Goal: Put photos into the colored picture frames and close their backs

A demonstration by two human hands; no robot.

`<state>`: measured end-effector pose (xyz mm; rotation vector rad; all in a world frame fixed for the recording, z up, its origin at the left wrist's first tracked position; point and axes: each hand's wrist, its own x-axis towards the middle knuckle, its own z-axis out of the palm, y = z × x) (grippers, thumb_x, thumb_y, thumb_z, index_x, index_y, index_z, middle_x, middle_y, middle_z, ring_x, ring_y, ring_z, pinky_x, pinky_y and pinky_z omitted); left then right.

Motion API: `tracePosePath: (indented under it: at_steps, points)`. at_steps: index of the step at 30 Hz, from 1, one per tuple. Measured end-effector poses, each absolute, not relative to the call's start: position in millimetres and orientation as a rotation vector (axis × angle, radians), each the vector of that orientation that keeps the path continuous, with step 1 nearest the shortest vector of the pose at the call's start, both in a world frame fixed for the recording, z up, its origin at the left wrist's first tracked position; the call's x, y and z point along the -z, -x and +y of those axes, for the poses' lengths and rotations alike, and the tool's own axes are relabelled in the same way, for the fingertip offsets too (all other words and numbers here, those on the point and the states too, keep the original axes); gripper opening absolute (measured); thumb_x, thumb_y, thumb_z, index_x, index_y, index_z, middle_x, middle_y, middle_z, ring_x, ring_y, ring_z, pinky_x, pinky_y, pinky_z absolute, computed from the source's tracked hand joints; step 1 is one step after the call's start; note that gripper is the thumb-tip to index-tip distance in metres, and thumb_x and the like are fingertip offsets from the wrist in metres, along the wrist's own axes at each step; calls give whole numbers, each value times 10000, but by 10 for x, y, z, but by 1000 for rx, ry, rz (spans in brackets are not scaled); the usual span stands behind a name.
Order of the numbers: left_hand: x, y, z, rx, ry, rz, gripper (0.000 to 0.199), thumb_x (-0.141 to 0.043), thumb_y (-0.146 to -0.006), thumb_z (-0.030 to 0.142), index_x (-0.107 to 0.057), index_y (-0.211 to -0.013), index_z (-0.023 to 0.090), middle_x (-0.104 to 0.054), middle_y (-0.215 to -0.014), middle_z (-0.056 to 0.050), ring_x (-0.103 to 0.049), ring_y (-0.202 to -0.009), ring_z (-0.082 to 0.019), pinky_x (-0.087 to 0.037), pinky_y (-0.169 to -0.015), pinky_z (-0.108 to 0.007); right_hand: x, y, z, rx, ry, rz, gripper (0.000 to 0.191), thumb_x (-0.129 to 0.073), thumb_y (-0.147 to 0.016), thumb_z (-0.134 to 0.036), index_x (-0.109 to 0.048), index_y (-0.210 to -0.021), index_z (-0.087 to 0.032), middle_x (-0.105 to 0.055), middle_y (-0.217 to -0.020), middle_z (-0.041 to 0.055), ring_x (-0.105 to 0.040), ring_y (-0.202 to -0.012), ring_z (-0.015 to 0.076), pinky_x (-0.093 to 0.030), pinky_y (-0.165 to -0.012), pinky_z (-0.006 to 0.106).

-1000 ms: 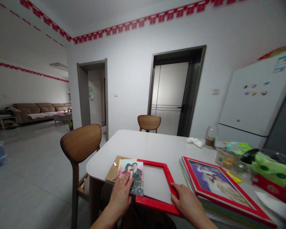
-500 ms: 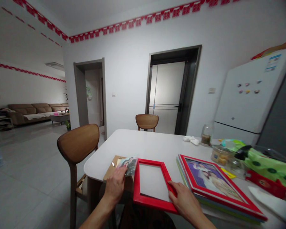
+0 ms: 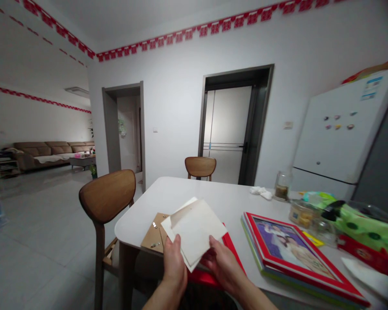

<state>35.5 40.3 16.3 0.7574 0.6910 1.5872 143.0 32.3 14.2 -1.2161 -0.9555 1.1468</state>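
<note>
My left hand point(image 3: 173, 268) and my right hand point(image 3: 221, 269) together hold a few cream paper sheets point(image 3: 194, 230) up above the table, pinching their lower edges. What faces the sheets' far side is hidden. Behind them, a brown cardboard frame backing point(image 3: 153, 234) with small metal clips lies on the white table point(image 3: 194, 189). A red picture frame point(image 3: 204, 277) lies mostly hidden under my hands and the sheets. To the right of my right hand sits a stack of red-framed wedding pictures point(image 3: 287, 252), apart from both hands.
A glass jar point(image 3: 282, 186) and a crumpled white tissue point(image 3: 261, 192) stand at the table's far side. A green bag point(image 3: 364, 226) and a glass container point(image 3: 302, 214) crowd the right. A wooden chair point(image 3: 106, 198) stands at the left edge, a white fridge point(image 3: 339, 129) at right.
The photo on the backing has gone from view. My right hand has left the red frame, and both hands now lift the cream sheets above it, hiding the frame's opening.
</note>
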Motion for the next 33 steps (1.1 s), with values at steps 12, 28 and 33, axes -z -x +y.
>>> tracePosePath:
  at_steps: [12, 28, 33]
  points:
    - [79, -99, 556, -1252, -1443, 1095, 475, -515, -624, 119, -457, -1095, 121, -510, -1140, -107, -454, -1064, -193, -342, -894, -261, -292, -2010, 442, -1192, 1383, -899, 543, -355, -579, -144, -355, -1119, -84, -661, -761, 98, -624, -641, 195, -471, -510, 268]
    - [177, -96, 415, -939, -2023, 1143, 586, -562, -575, 220, -474, -1147, 132, -397, -1263, -120, -318, -1176, -243, -218, -994, -341, -140, -2032, 701, -954, 1538, -1197, 505, -315, -577, -128, -501, -1041, -57, -669, -713, 79, -625, -660, 167, -465, -605, 235]
    - [131, -79, 400, -907, -2076, 1134, 597, -564, -588, 237, -457, -1162, 113, -405, -1254, -129, -337, -1165, -234, -232, -986, -319, -99, -2094, 699, -957, 1520, -1192, 515, -329, -587, -141, -486, -1069, -45, -670, -685, 72, -623, -635, 172, -467, -604, 248]
